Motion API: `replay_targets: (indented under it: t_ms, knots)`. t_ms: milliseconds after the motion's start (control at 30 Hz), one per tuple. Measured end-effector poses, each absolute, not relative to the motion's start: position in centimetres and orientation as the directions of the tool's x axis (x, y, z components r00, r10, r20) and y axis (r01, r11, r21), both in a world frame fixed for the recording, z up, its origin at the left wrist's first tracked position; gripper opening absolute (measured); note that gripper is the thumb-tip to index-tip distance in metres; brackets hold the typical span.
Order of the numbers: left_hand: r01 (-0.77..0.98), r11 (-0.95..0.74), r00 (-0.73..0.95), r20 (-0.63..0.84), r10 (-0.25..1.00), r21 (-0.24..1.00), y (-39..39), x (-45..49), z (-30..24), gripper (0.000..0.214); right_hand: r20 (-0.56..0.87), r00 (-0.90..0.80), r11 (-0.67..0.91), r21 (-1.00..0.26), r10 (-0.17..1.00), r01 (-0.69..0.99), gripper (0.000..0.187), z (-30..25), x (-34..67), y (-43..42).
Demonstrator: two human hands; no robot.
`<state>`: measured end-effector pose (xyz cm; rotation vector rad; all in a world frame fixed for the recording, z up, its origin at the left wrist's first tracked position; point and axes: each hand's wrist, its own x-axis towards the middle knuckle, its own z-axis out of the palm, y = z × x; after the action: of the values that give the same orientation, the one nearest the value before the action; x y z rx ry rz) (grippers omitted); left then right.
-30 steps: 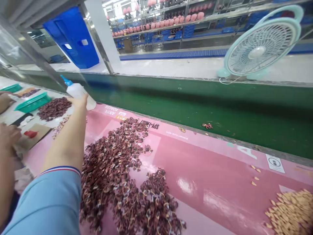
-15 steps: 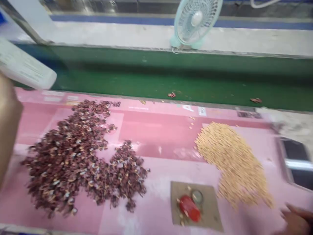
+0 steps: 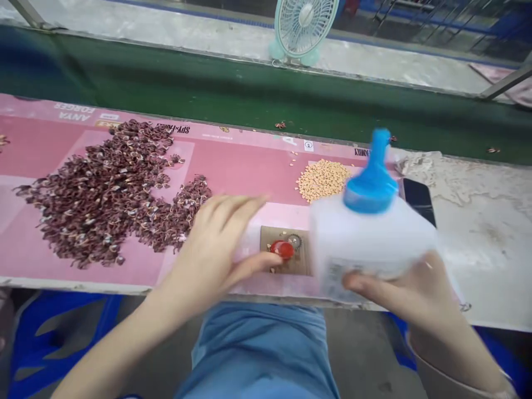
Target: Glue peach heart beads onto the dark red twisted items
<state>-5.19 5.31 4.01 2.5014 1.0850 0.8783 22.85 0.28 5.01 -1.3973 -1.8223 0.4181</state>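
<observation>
My right hand grips a large white plastic bottle with a blue nozzle cap, holding it above the table at the right. The bottle hides part of a heap of small pale-yellow pieces. My left hand is empty, thumb and fingers apart, near a brown cardboard square. On that square lie a red rounded piece and a small round metal cap. A wide heap of dark brownish-purple tangled bits spreads left of my left hand.
The pink printed table cover runs along a green board. A pale green fan stands on the ledge behind. A black phone and crumpled whitish sheeting lie at right. Blue stools are below the table.
The white bottle has gone from the upper left to the right, where my right hand now holds it. My left hand has come in over the middle. The camera view has shifted.
</observation>
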Motion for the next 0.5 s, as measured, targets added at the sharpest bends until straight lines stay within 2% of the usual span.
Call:
replay_targets:
  t_ms: [67, 100, 133, 200, 267, 367, 500]
  knots:
    - [0.667, -0.615, 0.428, 0.460, 0.778, 0.420, 4.0, -6.9, 1.7, 0.042, 0.411, -0.205, 0.353, -0.325, 0.888, 0.878, 0.080, 5.2, 26.3, -2.0]
    - [0.699, -0.583, 0.381, 0.473, 0.794, 0.414, 3.4, -7.8, 0.6, 0.034, 0.361, -0.337, 0.405, -0.131, 0.870, 0.905, 0.070, 5.3, 27.7, -2.8]
    - [0.720, -0.558, 0.345, 0.486, 0.803, 0.412, 2.9, -8.4, -0.4, 0.027, 0.289, -0.465, 0.472, 0.048, 0.837, 0.880, 0.066, 5.5, 28.7, -3.4]
    - [0.737, -0.531, 0.286, 0.517, 0.806, 0.419, 2.0, -9.2, -1.9, 0.022, 0.202, -0.595, 0.538, 0.275, 0.778, 0.797, 0.060, 5.8, 29.7, -3.8]
    - [0.723, -0.514, 0.229, 0.542, 0.809, 0.462, 0.9, -9.3, -2.8, 0.022, 0.177, -0.656, 0.563, 0.382, 0.733, 0.733, 0.053, 6.2, 29.4, -3.4]
    - [0.645, -0.458, 0.114, 0.516, 0.849, 0.611, -0.8, -9.1, -2.9, 0.023, 0.141, -0.708, 0.594, 0.448, 0.692, 0.669, 0.041, 6.9, 28.0, -2.4]
    - [0.535, -0.401, 0.057, 0.442, 0.895, 0.744, -2.6, -9.3, -2.9, 0.027, 0.091, -0.721, 0.595, 0.498, 0.687, 0.631, 0.043, 8.0, 26.5, -1.4]
